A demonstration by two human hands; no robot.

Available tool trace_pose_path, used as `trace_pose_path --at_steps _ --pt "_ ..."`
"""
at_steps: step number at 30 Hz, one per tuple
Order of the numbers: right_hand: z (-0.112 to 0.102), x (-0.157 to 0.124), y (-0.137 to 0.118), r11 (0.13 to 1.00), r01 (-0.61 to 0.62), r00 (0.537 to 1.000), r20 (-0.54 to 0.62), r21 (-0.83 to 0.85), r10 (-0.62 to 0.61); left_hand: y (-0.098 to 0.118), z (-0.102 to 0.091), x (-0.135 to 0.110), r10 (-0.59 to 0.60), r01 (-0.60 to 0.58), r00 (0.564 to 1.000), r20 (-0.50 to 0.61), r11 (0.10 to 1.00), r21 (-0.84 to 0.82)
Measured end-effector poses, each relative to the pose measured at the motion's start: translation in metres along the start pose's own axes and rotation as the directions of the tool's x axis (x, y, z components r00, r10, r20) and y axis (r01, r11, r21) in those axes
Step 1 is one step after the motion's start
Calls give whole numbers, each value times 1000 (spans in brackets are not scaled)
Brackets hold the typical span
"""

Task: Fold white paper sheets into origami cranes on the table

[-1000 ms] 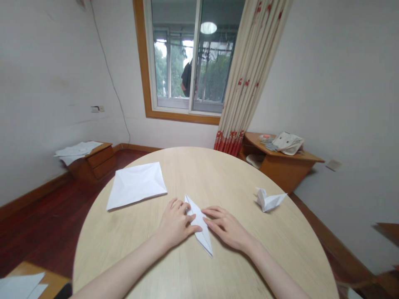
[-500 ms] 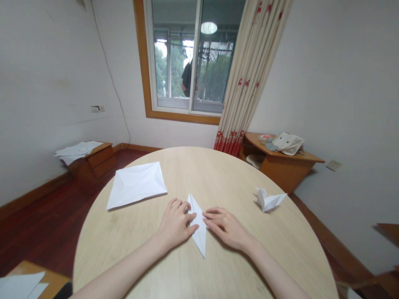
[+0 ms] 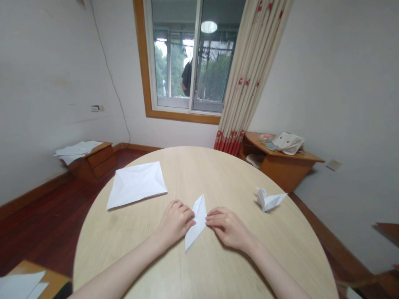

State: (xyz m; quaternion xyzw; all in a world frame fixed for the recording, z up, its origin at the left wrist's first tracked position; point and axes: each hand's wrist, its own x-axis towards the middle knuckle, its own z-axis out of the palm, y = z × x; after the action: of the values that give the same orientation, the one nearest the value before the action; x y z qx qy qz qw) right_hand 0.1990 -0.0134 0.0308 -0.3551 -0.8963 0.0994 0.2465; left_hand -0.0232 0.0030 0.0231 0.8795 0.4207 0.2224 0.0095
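Note:
A slim white folded paper (image 3: 197,220), diamond-shaped with pointed ends, lies on the round wooden table (image 3: 199,270) between my hands. On its left edge, the curled fingers and thumb of my left hand (image 3: 177,219) grip the paper. From the other side, my right hand (image 3: 229,226) pinches the right edge, fingertips drawn together. A white folded paper figure (image 3: 270,201) with raised points stands to the right of my right hand. Beyond my left hand lies a larger stack of creased white paper (image 3: 139,183).
Past the table, a small wooden cabinet (image 3: 100,161) with papers on top stands at the left. A wooden corner desk (image 3: 280,164) holding a pale bag (image 3: 288,143) is at the right. More white sheets (image 3: 20,284) lie at the lower left.
The folded paper has changed its slant: its far tip has swung right and its near tip left. My left hand's fingers have drawn in, and my right hand has closed on the edge.

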Motion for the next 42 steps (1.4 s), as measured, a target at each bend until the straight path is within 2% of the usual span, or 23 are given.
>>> trace_pose_path --at_steps 4,11,22,32,36,42 --pt "5 0 4 1000 17 1000 -15 11 -17 -3 3 -1 34 -34 999 4 999 -39" --pt "12 0 11 1000 -25 998 -51 -11 25 -2 6 -2 37 -32 999 18 978 -207" --pt "16 0 12 998 -30 1000 5 -47 30 -3 8 -3 45 -37 999 28 968 -247" --pt "17 0 13 997 58 991 -114 -47 -63 -12 14 -2 120 -74 989 92 915 -397" --pt "15 2 10 995 85 990 -107 -59 -91 -11 12 -3 140 -74 984 110 884 -462" --pt "18 2 11 990 76 991 -96 -119 -88 -8 8 -5 115 -35 983 141 881 -471"
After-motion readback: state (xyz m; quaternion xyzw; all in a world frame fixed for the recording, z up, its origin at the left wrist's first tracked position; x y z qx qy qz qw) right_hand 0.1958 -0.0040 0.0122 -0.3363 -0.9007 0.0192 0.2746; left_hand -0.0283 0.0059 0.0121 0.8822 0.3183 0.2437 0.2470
